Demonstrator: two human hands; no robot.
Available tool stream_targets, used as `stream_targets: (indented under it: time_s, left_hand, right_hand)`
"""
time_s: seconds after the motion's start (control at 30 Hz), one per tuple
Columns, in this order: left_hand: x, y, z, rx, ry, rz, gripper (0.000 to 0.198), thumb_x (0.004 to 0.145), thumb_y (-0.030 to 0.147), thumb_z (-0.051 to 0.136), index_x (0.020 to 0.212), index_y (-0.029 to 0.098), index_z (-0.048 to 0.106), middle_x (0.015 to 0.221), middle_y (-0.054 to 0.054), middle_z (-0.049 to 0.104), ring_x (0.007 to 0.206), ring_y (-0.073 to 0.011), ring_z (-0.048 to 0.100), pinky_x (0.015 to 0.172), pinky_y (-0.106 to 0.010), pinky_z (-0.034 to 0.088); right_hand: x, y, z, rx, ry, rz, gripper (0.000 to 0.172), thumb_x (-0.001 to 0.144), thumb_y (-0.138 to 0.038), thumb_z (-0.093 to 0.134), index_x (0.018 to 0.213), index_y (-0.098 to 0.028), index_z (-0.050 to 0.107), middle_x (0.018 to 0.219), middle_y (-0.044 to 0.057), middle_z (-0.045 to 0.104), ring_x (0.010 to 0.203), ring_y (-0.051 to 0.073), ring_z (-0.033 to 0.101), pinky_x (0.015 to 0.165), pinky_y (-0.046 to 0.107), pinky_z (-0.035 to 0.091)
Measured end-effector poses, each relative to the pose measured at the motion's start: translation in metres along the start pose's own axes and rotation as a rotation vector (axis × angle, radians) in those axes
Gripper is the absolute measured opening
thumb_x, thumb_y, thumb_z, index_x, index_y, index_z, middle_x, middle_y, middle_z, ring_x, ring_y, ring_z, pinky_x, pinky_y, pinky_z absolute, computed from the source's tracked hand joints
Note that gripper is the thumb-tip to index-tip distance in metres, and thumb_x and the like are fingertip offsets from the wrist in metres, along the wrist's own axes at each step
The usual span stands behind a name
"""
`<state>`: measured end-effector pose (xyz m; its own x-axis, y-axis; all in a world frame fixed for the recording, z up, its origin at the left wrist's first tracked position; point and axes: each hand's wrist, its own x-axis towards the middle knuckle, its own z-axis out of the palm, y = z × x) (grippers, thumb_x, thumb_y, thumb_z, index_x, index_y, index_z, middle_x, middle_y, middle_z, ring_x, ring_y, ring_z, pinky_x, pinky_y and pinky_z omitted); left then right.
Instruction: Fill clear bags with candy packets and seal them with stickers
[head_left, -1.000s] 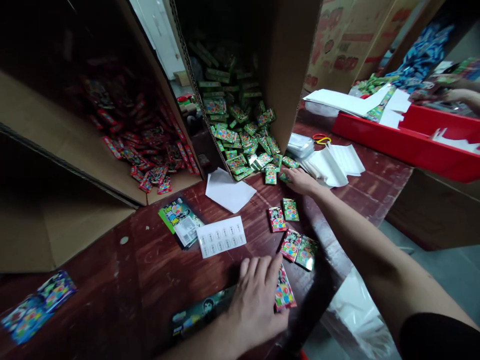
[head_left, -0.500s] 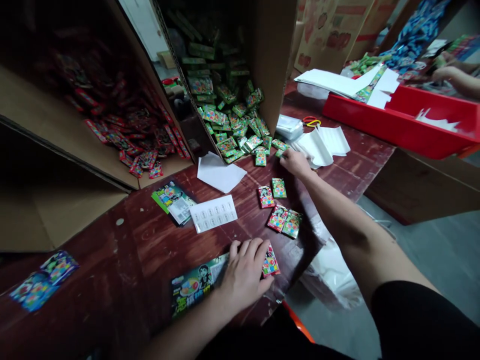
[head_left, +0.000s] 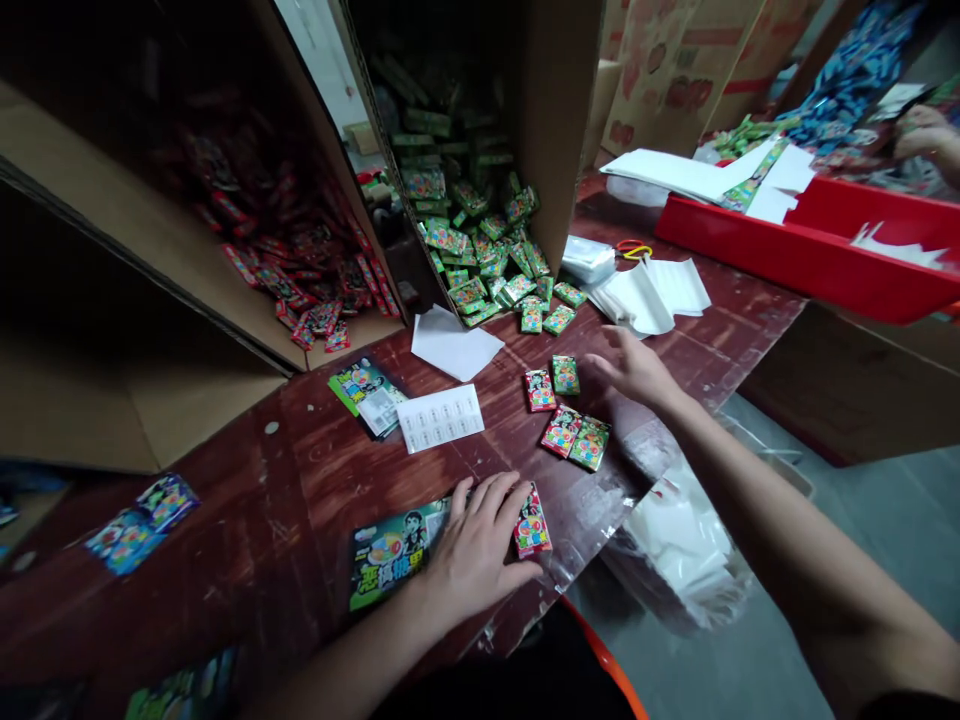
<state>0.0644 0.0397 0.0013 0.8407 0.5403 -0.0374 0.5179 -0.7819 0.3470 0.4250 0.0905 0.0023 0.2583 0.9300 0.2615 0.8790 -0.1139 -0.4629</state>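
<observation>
My left hand (head_left: 480, 545) lies palm down with its fingers stretched out over a green and black printed packet (head_left: 386, 555), partly hiding it. A small red candy box (head_left: 532, 525) sits against its index finger, in front of the thumb. My right hand (head_left: 634, 368) hovers over the table with fingers apart and nothing in them. Near its fingertips lie a green candy box (head_left: 565, 375) and a red candy box (head_left: 539, 390). Just below these, another red box (head_left: 560, 430) and a green box (head_left: 590, 443) lie side by side.
Large cartons hold red boxes (head_left: 330, 325) and green boxes (head_left: 517, 290), some spilling out. White sheets (head_left: 637, 298), scissors (head_left: 634, 250), a sticker sheet (head_left: 441, 418) and printed packets (head_left: 366, 392) lie about. A red bin (head_left: 750, 240) stands right; another person's hand (head_left: 924, 130) shows beyond.
My right hand has drawn back from the green pile and opened; a green box lies at the pile's edge. My left hand and the red box beside it have shifted slightly left.
</observation>
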Motion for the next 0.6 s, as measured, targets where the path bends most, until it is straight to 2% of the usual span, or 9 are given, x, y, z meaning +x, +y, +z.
stream_targets:
  time_s: [0.07,0.17,0.27,0.33,0.4,0.47,0.5,0.53,0.6]
  left_hand:
    - [-0.005,-0.001,-0.001,0.033,0.018,-0.012,0.1,0.072,0.062,0.079,0.151,0.021,0.034,0.156,-0.015,0.039,0.142,-0.0343,0.037,0.119,-0.057,0.021]
    - [-0.017,-0.007,-0.005,0.062,0.039,-0.058,0.108,0.069,0.063,0.08,0.154,0.018,0.029,0.157,-0.016,0.038,0.143,-0.0353,0.036,0.119,-0.058,0.021]
    - [-0.033,-0.019,-0.01,0.079,0.048,-0.148,0.105,0.07,0.06,0.081,0.153,0.019,0.03,0.155,-0.015,0.042,0.142,-0.0361,0.038,0.119,-0.058,0.023]
    - [-0.042,-0.026,-0.012,0.078,0.048,-0.197,0.104,0.07,0.059,0.081,0.152,0.019,0.032,0.154,-0.015,0.044,0.142,-0.0363,0.038,0.118,-0.058,0.024]
    - [-0.044,-0.029,-0.013,0.065,0.045,-0.206,0.103,0.069,0.059,0.081,0.151,0.019,0.032,0.153,-0.014,0.045,0.142,-0.0358,0.038,0.118,-0.057,0.024]
    - [-0.037,-0.025,-0.011,0.043,0.039,-0.17,0.104,0.069,0.062,0.08,0.151,0.019,0.032,0.154,-0.013,0.044,0.143,-0.0351,0.036,0.119,-0.056,0.022]
    - [-0.031,-0.021,-0.009,0.03,0.036,-0.141,0.106,0.069,0.065,0.079,0.151,0.019,0.032,0.155,-0.013,0.043,0.143,-0.0351,0.035,0.12,-0.056,0.02]
    - [-0.022,-0.016,-0.007,0.016,0.034,-0.111,0.108,0.068,0.068,0.079,0.152,0.019,0.031,0.155,-0.013,0.042,0.143,-0.0354,0.034,0.12,-0.056,0.018]
    - [-0.005,-0.004,-0.003,-0.007,0.027,-0.068,0.11,0.065,0.07,0.079,0.151,0.019,0.032,0.154,-0.013,0.043,0.141,-0.0361,0.036,0.118,-0.056,0.02]
  right_hand:
    - [0.043,0.006,0.018,-0.004,-0.014,0.036,0.073,0.086,-0.05,0.062,0.143,-0.009,0.041,0.139,0.022,0.055,0.127,0.036,0.054,0.105,0.05,0.045]
    - [0.096,0.007,0.042,-0.018,-0.069,0.096,0.08,0.076,-0.046,0.072,0.141,-0.009,0.043,0.137,0.021,0.055,0.127,0.036,0.052,0.108,0.051,0.041]
    - [0.123,0.006,0.052,-0.039,-0.105,0.168,0.081,0.069,-0.043,0.077,0.136,-0.006,0.048,0.13,0.023,0.057,0.121,0.039,0.053,0.103,0.052,0.043]
    - [0.126,0.005,0.047,-0.055,-0.093,0.195,0.083,0.067,-0.045,0.078,0.135,-0.005,0.05,0.128,0.024,0.056,0.121,0.042,0.051,0.103,0.053,0.042]
    - [0.111,0.0,0.031,-0.072,-0.045,0.2,0.086,0.07,-0.05,0.075,0.138,-0.007,0.047,0.13,0.024,0.052,0.125,0.042,0.047,0.105,0.054,0.039]
    - [0.073,-0.012,0.009,-0.065,0.012,0.174,0.083,0.078,-0.057,0.067,0.143,-0.011,0.044,0.131,0.022,0.05,0.126,0.039,0.046,0.107,0.051,0.038]
    - [0.046,-0.02,-0.003,-0.019,0.064,0.123,0.079,0.082,-0.06,0.063,0.142,-0.013,0.045,0.128,0.02,0.051,0.125,0.037,0.048,0.106,0.049,0.04]
    - [0.013,-0.03,-0.014,0.029,0.056,0.076,0.074,0.085,-0.063,0.059,0.142,-0.017,0.047,0.122,0.016,0.052,0.122,0.035,0.05,0.104,0.047,0.042]
    - [-0.06,-0.053,-0.027,0.077,-0.06,0.084,0.072,0.085,-0.068,0.058,0.141,-0.023,0.049,0.111,0.011,0.053,0.107,0.031,0.058,0.096,0.046,0.049]
